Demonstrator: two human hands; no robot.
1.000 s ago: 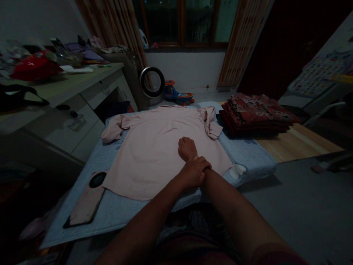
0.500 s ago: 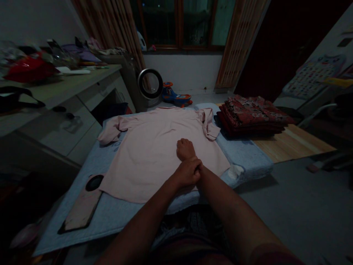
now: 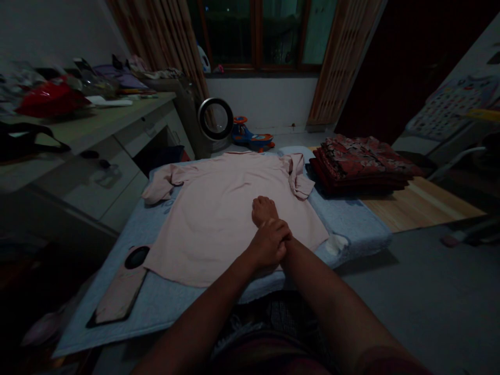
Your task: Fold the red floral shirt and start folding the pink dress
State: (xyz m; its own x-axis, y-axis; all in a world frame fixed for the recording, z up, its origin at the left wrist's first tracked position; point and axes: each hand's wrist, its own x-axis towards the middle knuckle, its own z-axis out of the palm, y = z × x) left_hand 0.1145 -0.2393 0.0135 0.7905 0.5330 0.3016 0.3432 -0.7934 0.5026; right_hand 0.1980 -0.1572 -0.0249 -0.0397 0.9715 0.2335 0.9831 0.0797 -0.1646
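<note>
A pale pink shirt (image 3: 211,219) lies spread out on a light blue padded cloth (image 3: 156,312), its collar at the far side and sleeves out to both sides. My left hand (image 3: 271,240) is closed over my right wrist, fingers curled around it. Above the lower right part of the shirt is my right hand (image 3: 264,209), its fingers curled in; I see nothing in it, though its underside is hidden. By the shirt's lower left corner lies a flat pinkish board-like piece (image 3: 122,289) with a dark round part (image 3: 136,257) at its far end.
A stack of folded red patterned cloth (image 3: 363,161) stands at the right on a wooden board (image 3: 433,203). On the left is a cluttered desk (image 3: 117,117). Beyond the shirt are a round-doored machine (image 3: 215,120) and a blue-orange ride-on toy (image 3: 252,138). White crumpled cloth (image 3: 336,244) lies near the right edge.
The view has shifted slightly, so everything sits a little further right. My left hand's fingers have moved slightly on my right wrist. The shirt lies as before.
</note>
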